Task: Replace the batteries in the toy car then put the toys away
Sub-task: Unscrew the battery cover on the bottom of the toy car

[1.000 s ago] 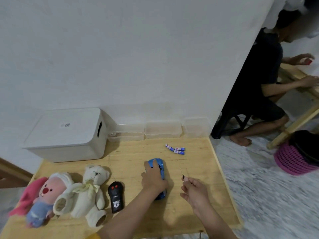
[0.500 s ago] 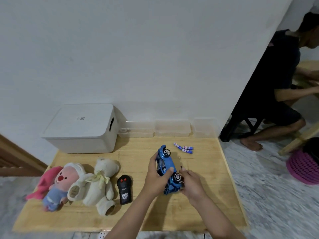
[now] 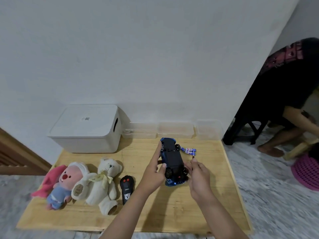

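So the tabletop [image 3: 172, 213] had bare wood along its front edge and toward the right edge, while the left side and back edge were taken up. We had the toy car [image 3: 172, 157] flipped belly-up, lifted over the middle-right of the tabletop. Our left hand [image 3: 153, 173] was gripping its left side, fingers stretched along the body. Our right hand [image 3: 198, 176] sat against the car's rear right wheel and pinched a thin screwdriver [image 3: 194, 155] pointing up. The batteries [image 3: 189, 150] lay just right of the car's nose; couldn't count them, too small. Along the back edge: one white bin [image 3: 86, 128] and three clear boxes [image 3: 174, 129]. Left side: two plush toys [image 3: 82, 183] and one black remote [image 3: 126, 188].
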### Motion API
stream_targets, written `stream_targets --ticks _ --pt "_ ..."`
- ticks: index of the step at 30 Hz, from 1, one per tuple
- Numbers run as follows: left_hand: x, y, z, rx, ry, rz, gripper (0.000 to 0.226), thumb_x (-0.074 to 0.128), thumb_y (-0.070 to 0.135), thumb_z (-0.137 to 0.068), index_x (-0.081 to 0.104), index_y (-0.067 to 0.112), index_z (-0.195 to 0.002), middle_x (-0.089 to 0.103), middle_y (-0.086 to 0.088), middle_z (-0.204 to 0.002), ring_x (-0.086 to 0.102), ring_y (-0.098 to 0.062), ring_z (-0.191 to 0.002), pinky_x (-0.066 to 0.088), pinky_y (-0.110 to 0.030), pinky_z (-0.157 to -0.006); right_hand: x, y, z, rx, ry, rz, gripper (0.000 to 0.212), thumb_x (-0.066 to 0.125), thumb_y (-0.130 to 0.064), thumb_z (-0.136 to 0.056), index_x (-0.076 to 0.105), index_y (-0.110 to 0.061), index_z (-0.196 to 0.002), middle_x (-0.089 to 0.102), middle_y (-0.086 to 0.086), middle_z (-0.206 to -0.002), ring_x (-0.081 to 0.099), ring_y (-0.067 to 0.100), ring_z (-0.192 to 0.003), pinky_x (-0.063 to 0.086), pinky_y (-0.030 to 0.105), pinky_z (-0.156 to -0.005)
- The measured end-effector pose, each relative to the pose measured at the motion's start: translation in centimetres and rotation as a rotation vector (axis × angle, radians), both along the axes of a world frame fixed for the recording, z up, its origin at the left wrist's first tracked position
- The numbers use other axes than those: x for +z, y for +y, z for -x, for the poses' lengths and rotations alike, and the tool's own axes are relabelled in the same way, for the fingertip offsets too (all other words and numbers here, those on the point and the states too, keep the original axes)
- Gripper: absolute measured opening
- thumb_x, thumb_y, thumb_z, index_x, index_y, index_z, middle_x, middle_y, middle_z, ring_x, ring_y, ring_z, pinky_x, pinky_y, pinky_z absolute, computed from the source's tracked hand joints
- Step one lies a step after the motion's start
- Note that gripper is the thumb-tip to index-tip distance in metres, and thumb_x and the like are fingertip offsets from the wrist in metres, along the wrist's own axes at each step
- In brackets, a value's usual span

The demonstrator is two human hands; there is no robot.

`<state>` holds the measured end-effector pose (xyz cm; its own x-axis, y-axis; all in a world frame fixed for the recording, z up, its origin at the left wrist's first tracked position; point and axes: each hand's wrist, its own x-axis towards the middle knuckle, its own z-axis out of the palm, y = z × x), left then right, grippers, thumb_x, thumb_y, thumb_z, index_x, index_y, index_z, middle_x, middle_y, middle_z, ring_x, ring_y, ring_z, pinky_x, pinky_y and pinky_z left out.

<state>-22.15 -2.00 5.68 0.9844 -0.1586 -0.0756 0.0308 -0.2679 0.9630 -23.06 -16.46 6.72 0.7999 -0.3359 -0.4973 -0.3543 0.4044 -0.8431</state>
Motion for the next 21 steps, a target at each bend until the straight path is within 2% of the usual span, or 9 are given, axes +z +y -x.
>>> stream_targets --ticks 2,3,7,12,14,16,19,21 --pt "0.3 0.0 -0.1 -0.014 -0.013 -0.049 0.062 0.041 0.012 -0.100 0.017 0.051 -0.142 0.033 0.024 -0.144 0.036 -0.002 -0.132 0.035 -0.002 -0.096 0.0 0.2 0.0 -0.017 -0.019 0.010 0.022 0.045 -0.026 -0.099 0.058 -0.009 -0.090 0.070 0.007 -0.096 0.065 0.021 -0.097 0.049 0.045 -0.093" --pt "0.5 0.0 -0.1 -0.014 -0.013 -0.061 0.057 0.041 0.015 -0.100 0.021 0.049 -0.142 0.035 0.029 -0.137 0.039 0.001 -0.127 0.035 0.001 -0.092 0.1 0.4 -0.1 -0.022 -0.030 0.007 0.023 0.045 -0.025 -0.099 0.057 -0.009 -0.089 0.070 0.006 -0.094 0.065 0.021 -0.097 0.050 0.043 -0.091" --pt "1.0 0.3 0.0 0.027 -0.052 -0.101 0.055 0.050 0.020 -0.097 0.029 0.043 -0.142 0.046 0.025 -0.125 0.043 0.013 -0.116 0.038 -0.002 -0.090 0.7 1.1 -0.1 -0.006 -0.072 -0.014 0.022 0.043 -0.022 -0.099 0.055 -0.008 -0.087 0.071 0.007 -0.091 0.066 0.019 -0.094 0.050 0.032 -0.075" --pt "1.5 0.8 0.5 0.107 -0.109 -0.082 0.064 0.066 0.011 -0.086 0.039 0.036 -0.139 0.051 0.024 -0.124 0.053 0.004 -0.111 0.046 -0.011 -0.088 1.4 1.7 0.0 0.017 -0.120 0.038 0.022 0.045 -0.023 -0.098 0.058 -0.008 -0.088 0.072 0.007 -0.096 0.067 0.015 -0.093 0.051 0.034 -0.084" --pt "2.1 0.8 0.6 0.148 -0.104 -0.050 0.056 0.069 0.013 -0.084 0.045 0.036 -0.129 0.055 0.018 -0.121 0.055 0.000 -0.106 0.053 -0.017 -0.079 1.9 1.9 0.1 0.016 -0.136 0.066 0.022 0.045 -0.023 -0.098 0.060 -0.009 -0.090 0.071 0.004 -0.096 0.066 0.013 -0.093 0.050 0.027 -0.077" --pt "2.8 0.9 0.6 0.162 -0.112 -0.061 0.050 0.071 0.018 -0.082 0.047 0.034 -0.123 0.055 0.013 -0.121 0.054 -0.004 -0.107 0.056 -0.023 -0.078 2.2 2.2 0.2 0.001 -0.144 0.091 0.023 0.045 -0.024 -0.098 0.061 -0.010 -0.090 0.071 0.002 -0.095 0.065 0.011 -0.091 0.047 0.021 -0.068" --pt "3.8 0.9 0.7 0.164 -0.119 -0.076 0.050 0.073 0.022 -0.080 0.047 0.034 -0.121 0.054 0.017 -0.120 0.055 -0.002 -0.106 0.051 -0.012 -0.075 2.9 2.5 0.3 -0.011 -0.157 0.092 0.024 0.045 -0.025 -0.098 0.062 -0.011 -0.087 0.072 0.001 -0.091 0.067 0.006 -0.083 0.047 0.018 -0.063" --pt "4.5 0.8 0.9 0.164 -0.091 -0.069 0.054 0.076 0.024 -0.077 0.044 0.035 -0.119 0.052 0.022 -0.117 0.055 0.001 -0.103 0.048 -0.011 -0.073 3.6 2.6 0.3 -0.010 -0.175 0.089 0.024 0.047 -0.024 -0.098 0.062 -0.012 -0.086 0.072 0.000 -0.090 0.067 0.005 -0.080 0.047 0.016 -0.061"
